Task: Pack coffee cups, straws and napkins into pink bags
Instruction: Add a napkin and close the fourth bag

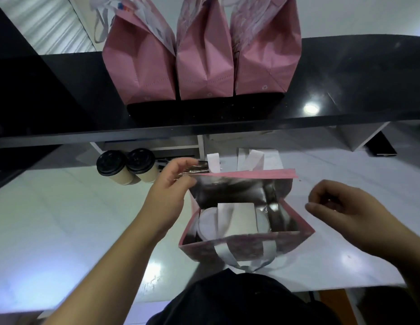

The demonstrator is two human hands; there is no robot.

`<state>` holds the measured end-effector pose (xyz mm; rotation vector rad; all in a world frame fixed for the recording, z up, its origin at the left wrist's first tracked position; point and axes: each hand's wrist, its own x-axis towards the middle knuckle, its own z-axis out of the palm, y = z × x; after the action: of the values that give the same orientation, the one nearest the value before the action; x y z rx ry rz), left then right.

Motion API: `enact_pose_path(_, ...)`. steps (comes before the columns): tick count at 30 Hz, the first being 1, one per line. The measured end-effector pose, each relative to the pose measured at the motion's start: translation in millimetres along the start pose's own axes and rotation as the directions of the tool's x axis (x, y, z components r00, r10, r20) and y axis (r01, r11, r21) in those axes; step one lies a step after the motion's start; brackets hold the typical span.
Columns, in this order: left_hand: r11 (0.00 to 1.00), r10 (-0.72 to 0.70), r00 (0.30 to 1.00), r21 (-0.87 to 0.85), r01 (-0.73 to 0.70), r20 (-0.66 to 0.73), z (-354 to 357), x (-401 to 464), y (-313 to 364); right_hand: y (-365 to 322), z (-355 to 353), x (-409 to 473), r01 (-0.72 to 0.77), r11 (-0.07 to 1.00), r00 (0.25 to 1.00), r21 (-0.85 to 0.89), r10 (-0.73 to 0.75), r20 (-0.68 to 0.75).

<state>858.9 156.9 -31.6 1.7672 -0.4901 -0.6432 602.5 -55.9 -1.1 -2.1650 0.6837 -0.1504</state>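
An open pink bag [295, 221] with a silver foil lining stands on the white counter in front of me. Inside it I see a white round lid and a white folded napkin [241, 218]. My left hand [171, 184] pinches the bag's far left rim together with some thin dark wrapped straws [194, 168]. My right hand [340, 207] hovers just right of the bag, fingers loosely curled, holding nothing. Two coffee cups [125, 165] with black lids stand at the counter's back left.
Three closed pink bags [202, 59] stand side by side on the raised black shelf [345, 85] behind the counter. The bag's white handles [241, 256] hang over its near side. A white counter [63, 231] spreads left and right.
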Motion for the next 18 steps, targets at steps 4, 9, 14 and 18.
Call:
enact_pose_path(4,0.993,0.069,0.996,0.102,-0.063,-0.056,-25.3,-24.3,-15.2,32.3,5.2,-15.9,-0.08,0.991,0.981,0.107,0.06,0.182)
enact_pose_path(9,0.913,-0.042,0.909,0.386,-0.133,0.414,-45.4,-64.1,-37.6,39.5,26.1,-17.3,-0.026,0.999,0.946,0.029,0.015,0.323)
enact_pose_path(14,0.921,-0.024,0.94,0.374,-0.112,0.34,-31.1,-63.1,-40.7,36.8,40.6,-9.5,0.028,0.998,0.988,0.055,-0.036,0.151)
enact_pose_path(18,0.955,-0.026,0.94,0.286,-0.078,0.341,-20.6,-58.0,-44.3,39.3,45.4,-0.6,0.064,0.998,0.987,-0.017,-0.06,0.15)
